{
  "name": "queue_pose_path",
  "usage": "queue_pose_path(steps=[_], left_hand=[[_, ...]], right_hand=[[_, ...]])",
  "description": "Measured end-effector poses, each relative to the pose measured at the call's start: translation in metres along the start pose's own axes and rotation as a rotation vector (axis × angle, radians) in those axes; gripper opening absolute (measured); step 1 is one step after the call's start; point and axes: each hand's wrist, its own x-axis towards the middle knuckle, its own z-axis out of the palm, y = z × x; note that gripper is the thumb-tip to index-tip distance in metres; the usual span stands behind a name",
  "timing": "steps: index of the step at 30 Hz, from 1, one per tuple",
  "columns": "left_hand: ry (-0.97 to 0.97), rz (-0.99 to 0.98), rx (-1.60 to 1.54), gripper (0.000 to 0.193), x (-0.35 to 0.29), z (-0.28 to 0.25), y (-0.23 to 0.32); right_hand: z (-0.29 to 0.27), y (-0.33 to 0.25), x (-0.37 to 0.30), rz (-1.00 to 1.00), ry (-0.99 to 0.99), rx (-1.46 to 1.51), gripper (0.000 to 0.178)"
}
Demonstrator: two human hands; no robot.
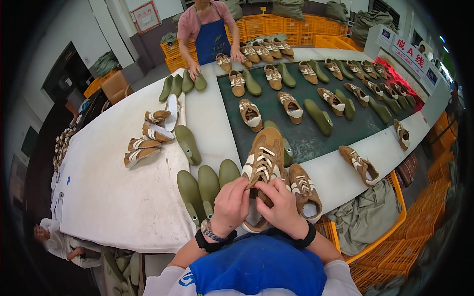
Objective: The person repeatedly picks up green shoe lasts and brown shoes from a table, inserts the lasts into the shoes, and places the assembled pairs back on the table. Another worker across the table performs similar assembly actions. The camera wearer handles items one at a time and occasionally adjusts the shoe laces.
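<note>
Close in front of me I hold a brown suede sneaker (263, 150) with white laces and pale side stripes, its toe pointing away. My left hand (232, 204) pinches the left side of its opening, by the tongue. With bent fingers my right hand (279, 203) grips the right side of the same opening. Part of the heel is hidden by my hands. Just right of my right hand sits another brown sneaker (305, 190). Three green shoe lasts (209, 185) stand left of my left hand, and a further green last (188, 144) lies beyond them.
A dark green conveyor belt (306, 143) carries rows of sneakers and lasts. On the white cloth-covered table (113, 197) lie several unlasted uppers (142, 143). Across the table, a person in a blue apron (212, 42) touches green lasts. An orange crate (397, 197) with grey-green cloth stands at right.
</note>
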Motion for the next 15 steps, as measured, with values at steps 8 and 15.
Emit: queue_pose_path(steps=[8,15], left_hand=[[0.014,-0.379,-0.277,0.013,0.006,-0.014,-0.015],[-0.297,-0.155,-0.345,0.039,0.014,-0.015,-0.013]], right_hand=[[-0.024,0.003,-0.008,-0.067,-0.361,0.451,0.007],[-0.012,0.004,0.001,0.027,-0.082,0.281,0.011]])
